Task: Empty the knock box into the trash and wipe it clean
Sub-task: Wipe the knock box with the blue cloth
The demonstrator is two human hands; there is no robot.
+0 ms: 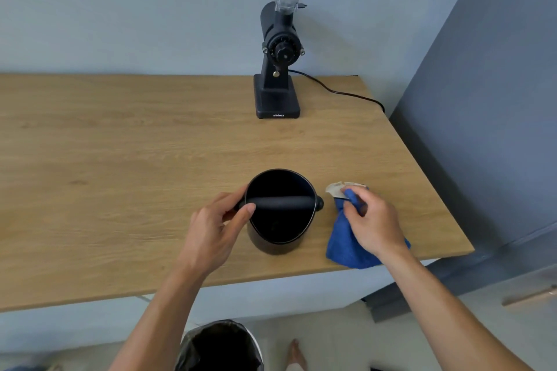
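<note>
A black round knock box (280, 223) with a padded bar across its top stands upright near the front edge of the wooden table (120, 159). My left hand (215, 226) grips the left end of that bar and the rim. Just right of the box lies a blue cloth (346, 245), and my right hand (373, 223) pinches it at its top. A small pale scrap (337, 188) lies on the table beyond my right fingers. On the floor below the table edge stands a trash bin (218, 346) with a dark liner.
A black coffee grinder (278, 69) with a clear hopper stands at the back of the table, its cord (340, 93) trailing right off the edge. A grey cabinet (482, 129) rises right of the table. A bare foot (297, 355) shows near the bin.
</note>
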